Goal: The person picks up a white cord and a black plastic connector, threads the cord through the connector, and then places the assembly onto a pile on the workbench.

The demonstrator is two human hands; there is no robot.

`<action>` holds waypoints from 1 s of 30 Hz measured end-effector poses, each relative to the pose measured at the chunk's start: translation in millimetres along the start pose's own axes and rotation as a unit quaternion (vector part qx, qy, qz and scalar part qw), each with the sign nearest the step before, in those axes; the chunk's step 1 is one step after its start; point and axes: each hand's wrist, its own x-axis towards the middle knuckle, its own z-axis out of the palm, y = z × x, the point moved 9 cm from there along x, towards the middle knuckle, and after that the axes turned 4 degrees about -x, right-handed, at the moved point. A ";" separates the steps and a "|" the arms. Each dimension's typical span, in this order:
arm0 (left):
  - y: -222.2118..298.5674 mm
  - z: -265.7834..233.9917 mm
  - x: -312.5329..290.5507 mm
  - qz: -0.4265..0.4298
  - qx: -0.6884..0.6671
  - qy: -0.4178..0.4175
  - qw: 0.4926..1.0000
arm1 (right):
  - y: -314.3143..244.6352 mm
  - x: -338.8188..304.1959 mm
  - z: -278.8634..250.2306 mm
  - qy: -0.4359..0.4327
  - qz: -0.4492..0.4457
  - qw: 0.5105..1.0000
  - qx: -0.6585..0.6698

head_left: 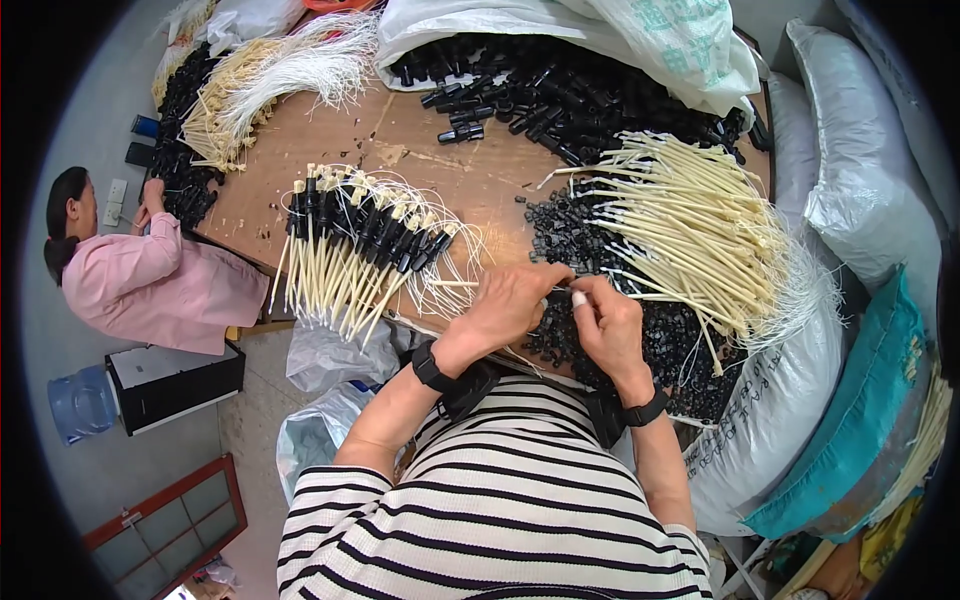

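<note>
My left hand (507, 302) is closed, its fingertips pinched together over the small black parts. A thin cream-coloured tube (455, 284) sticks out from it to the left. Close beside it, my right hand (612, 325) is closed too, thumb and forefinger meeting near the left fingertips; whatever lies between them is hidden. Under both hands spreads a heap of small black plastic pieces (560, 235). To the right lies a thick bundle of cream tubes (690, 240) with white tips and thin white threads. On the left, several cream tubes carry black cylindrical sockets (370, 225).
A white woven sack (690, 50) spills black cylindrical parts (560, 95) across the table's (350, 130) far side. More white-threaded bundles (270, 90) lie far left, near a person in pink (150, 270). Full white sacks (870, 150) and a teal sack (850, 440) crowd the right.
</note>
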 end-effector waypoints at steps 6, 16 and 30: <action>8.0 -10.4 4.6 0.015 -0.169 -0.001 0.986 | -12.1 -7.4 5.9 -0.012 -0.087 0.995 -0.043; 15.3 -30.1 -12.6 0.171 -0.154 0.123 0.965 | -16.7 -2.9 1.2 -0.023 -0.067 0.995 0.076; -102.3 -31.5 64.8 -0.007 0.013 0.100 0.995 | 53.5 -11.3 -4.9 0.055 0.181 0.966 0.174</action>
